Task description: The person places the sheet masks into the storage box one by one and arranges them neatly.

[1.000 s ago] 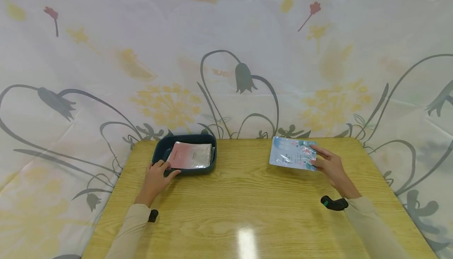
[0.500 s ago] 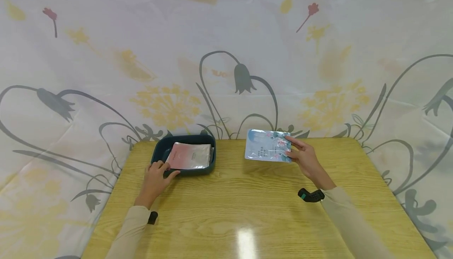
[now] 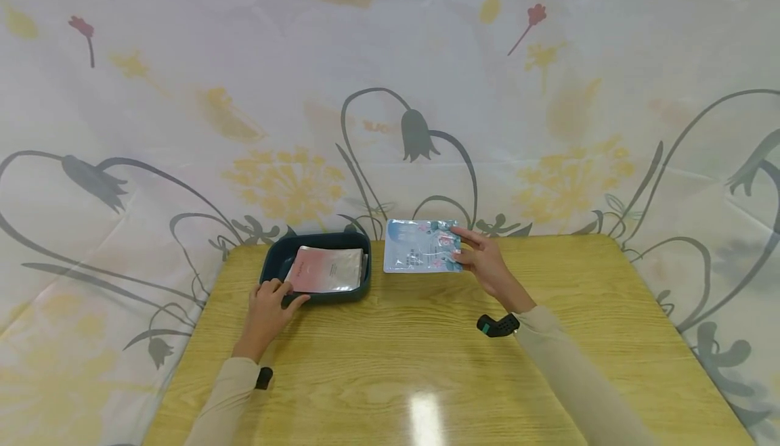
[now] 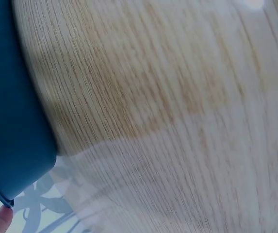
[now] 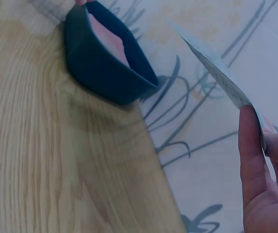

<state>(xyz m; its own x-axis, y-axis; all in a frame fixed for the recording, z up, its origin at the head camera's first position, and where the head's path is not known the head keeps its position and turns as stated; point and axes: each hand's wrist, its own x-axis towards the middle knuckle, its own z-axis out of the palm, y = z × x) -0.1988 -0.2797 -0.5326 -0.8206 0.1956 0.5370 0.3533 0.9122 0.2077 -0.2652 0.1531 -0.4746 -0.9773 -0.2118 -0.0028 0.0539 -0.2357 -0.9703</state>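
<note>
My right hand point(image 3: 487, 266) pinches the right edge of a light-blue sheet mask packet point(image 3: 420, 246) with pink and teal print. The packet is held above the table, just right of the dark teal bin point(image 3: 317, 298); in the right wrist view the packet point(image 5: 216, 73) appears nearly edge-on, between thumb and finger. At the bin's near-left corner, my left hand point(image 3: 268, 310) grips the rim. Inside the bin lies a pink and silver packet point(image 3: 329, 270), with edges of more showing beneath it at the right. The left wrist view shows the bin's outer wall point(image 4: 12, 107) and a fingertip at its rim.
The wood-grain table point(image 3: 378, 365) runs under both arms. A white cloth backdrop point(image 3: 390, 47) with printed flowers rises directly behind the bin and the table's far edge.
My right hand has carried the light-blue packet leftward, from the table's right side to beside the bin. The left hand stays at the bin's rim, and the bin has not moved.
</note>
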